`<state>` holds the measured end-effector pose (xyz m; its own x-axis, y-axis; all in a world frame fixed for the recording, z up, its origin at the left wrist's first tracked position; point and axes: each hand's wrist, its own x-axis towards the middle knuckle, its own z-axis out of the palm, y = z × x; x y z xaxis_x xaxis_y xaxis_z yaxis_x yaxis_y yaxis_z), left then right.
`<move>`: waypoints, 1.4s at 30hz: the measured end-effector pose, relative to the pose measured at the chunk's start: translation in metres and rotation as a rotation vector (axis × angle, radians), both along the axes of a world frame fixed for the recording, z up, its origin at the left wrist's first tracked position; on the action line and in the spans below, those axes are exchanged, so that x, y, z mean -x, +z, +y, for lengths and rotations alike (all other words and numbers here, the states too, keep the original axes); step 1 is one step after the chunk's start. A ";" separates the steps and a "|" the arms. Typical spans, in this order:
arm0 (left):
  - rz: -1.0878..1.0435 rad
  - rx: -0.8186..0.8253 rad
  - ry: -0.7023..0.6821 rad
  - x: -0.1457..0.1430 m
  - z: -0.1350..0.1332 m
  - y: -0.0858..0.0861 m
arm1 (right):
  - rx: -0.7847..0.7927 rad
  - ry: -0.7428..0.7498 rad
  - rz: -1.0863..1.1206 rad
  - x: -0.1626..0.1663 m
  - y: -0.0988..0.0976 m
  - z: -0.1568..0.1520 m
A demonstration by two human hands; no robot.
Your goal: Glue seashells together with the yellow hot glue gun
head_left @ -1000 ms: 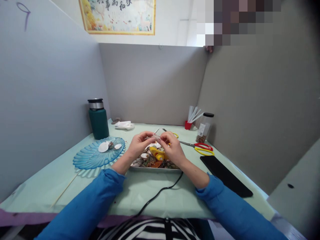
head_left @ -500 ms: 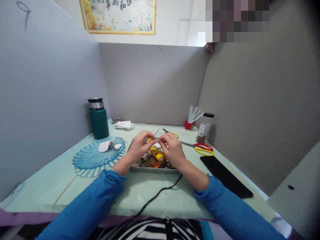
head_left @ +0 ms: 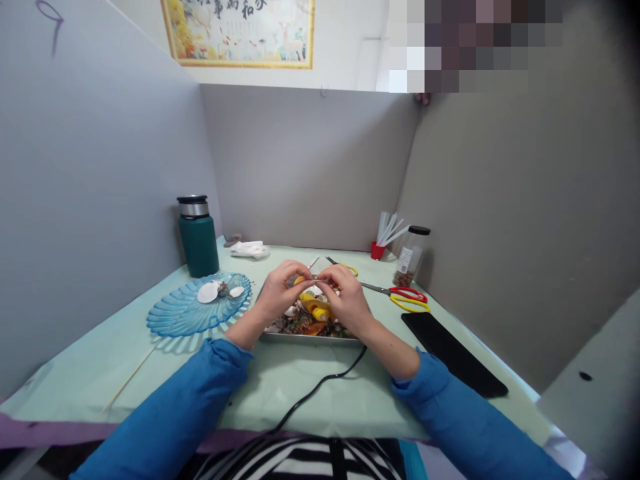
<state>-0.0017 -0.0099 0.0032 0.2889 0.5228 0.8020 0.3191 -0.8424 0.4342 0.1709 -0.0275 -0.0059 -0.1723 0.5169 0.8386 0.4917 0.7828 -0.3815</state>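
My left hand point(head_left: 283, 288) and my right hand point(head_left: 345, 293) meet fingertip to fingertip over a metal tray point(head_left: 310, 340). Between thumbs and forefingers they pinch something small and thin that I cannot make out. Under them in the tray lie several shells point(head_left: 300, 325) in brown, orange and white. On top of these rests a yellow tool point(head_left: 315, 307) that looks like a glue gun, partly hidden by my hands. A black cord point(head_left: 325, 379) runs from the tray's edge toward me.
At left stand a blue ribbed glass plate point(head_left: 175, 313) with white shells point(head_left: 209, 292) and a green bottle point(head_left: 199, 240). A thin stick point(head_left: 130, 378) lies in front. Scissors point(head_left: 409, 299), a black slab point(head_left: 453, 353), a jar point(head_left: 411, 257) and a red cup of white sticks point(head_left: 378, 251) are at right.
Both hands stay nearly in place, with the fingertips shifting slightly around the small thing. The whole view has moved a little; the objects on the table keep their places.
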 end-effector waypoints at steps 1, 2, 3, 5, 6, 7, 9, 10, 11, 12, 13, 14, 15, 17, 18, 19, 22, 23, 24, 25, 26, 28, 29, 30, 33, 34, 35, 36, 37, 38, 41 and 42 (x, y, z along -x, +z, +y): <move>-0.014 0.024 0.000 0.000 0.000 0.000 | 0.017 0.011 0.018 0.000 0.000 0.000; -0.033 0.056 -0.004 -0.001 0.000 -0.001 | 0.033 0.022 0.037 0.000 0.000 0.000; -0.058 0.095 -0.010 -0.001 0.000 -0.001 | 0.046 0.033 0.058 0.000 0.000 0.001; -0.120 0.182 -0.032 -0.002 0.001 -0.002 | 0.065 0.057 0.102 0.000 -0.001 0.001; -0.150 0.232 -0.052 -0.002 0.002 -0.002 | 0.071 0.071 0.123 0.000 -0.001 0.002; -0.179 0.284 -0.076 -0.003 0.002 -0.001 | 0.075 0.086 0.142 0.000 -0.001 0.003; -0.236 0.392 -0.137 -0.004 0.001 0.000 | 0.080 0.127 0.172 0.000 -0.002 0.004; -0.262 0.443 -0.169 -0.005 0.000 0.000 | 0.080 0.151 0.186 0.000 -0.003 0.005; -0.284 0.485 -0.199 -0.005 -0.002 0.001 | 0.079 0.176 0.199 0.000 -0.003 0.006; -0.299 0.515 -0.223 -0.005 -0.003 0.002 | 0.077 0.198 0.213 0.000 -0.004 0.007; -0.308 0.533 -0.243 -0.005 -0.005 0.003 | 0.076 0.217 0.227 -0.001 -0.004 0.008; -0.312 0.542 -0.259 -0.005 -0.006 0.004 | 0.077 0.232 0.240 -0.001 -0.004 0.009; -0.313 0.543 -0.270 -0.005 -0.007 0.005 | 0.080 0.244 0.252 -0.001 -0.005 0.010; -0.313 0.533 -0.287 -0.004 -0.008 0.006 | 0.091 0.260 0.272 -0.001 -0.005 0.011; -0.315 0.527 -0.295 -0.004 -0.009 0.006 | 0.096 0.269 0.280 -0.001 -0.005 0.011; -0.314 0.519 -0.303 -0.004 -0.008 0.006 | 0.105 0.283 0.286 -0.001 -0.006 0.011; -0.306 0.481 -0.314 -0.003 -0.007 0.006 | 0.164 0.337 0.296 0.000 -0.006 0.011; -0.301 0.468 -0.315 -0.002 -0.007 0.006 | 0.191 0.352 0.298 0.001 -0.006 0.011; -0.295 0.456 -0.316 -0.002 -0.007 0.006 | 0.216 0.362 0.303 0.001 -0.007 0.010; -0.291 0.447 -0.319 -0.002 -0.007 0.005 | 0.235 0.368 0.311 0.001 -0.007 0.010; -0.291 0.439 -0.324 -0.002 -0.006 0.005 | 0.248 0.372 0.322 0.001 -0.007 0.010; -0.299 0.430 -0.330 -0.002 -0.006 0.004 | 0.270 0.386 0.341 0.002 -0.006 0.009; -0.308 0.425 -0.330 -0.002 -0.006 0.004 | 0.280 0.393 0.347 0.002 -0.006 0.008; -0.315 0.422 -0.329 -0.002 -0.005 0.004 | 0.287 0.399 0.349 0.002 -0.006 0.008; -0.325 0.413 -0.331 -0.002 -0.004 0.002 | 0.291 0.405 0.323 0.002 -0.006 0.007; -0.323 0.410 -0.333 -0.002 -0.003 0.002 | 0.288 0.404 0.305 0.002 -0.005 0.006; -0.321 0.405 -0.335 -0.002 -0.003 0.002 | 0.282 0.399 0.280 0.002 -0.005 0.006; -0.321 0.399 -0.334 -0.002 -0.003 0.002 | 0.273 0.388 0.252 0.001 -0.005 0.006; -0.319 0.393 -0.330 -0.002 -0.002 0.002 | 0.262 0.373 0.223 0.001 -0.005 0.005; -0.319 0.388 -0.324 -0.002 -0.002 0.002 | 0.247 0.352 0.199 0.001 -0.004 0.005; -0.320 0.372 -0.299 -0.002 -0.003 0.002 | 0.147 0.257 0.174 0.000 -0.002 0.002; -0.316 0.369 -0.292 -0.002 -0.002 0.002 | 0.096 0.223 0.174 0.000 -0.001 0.001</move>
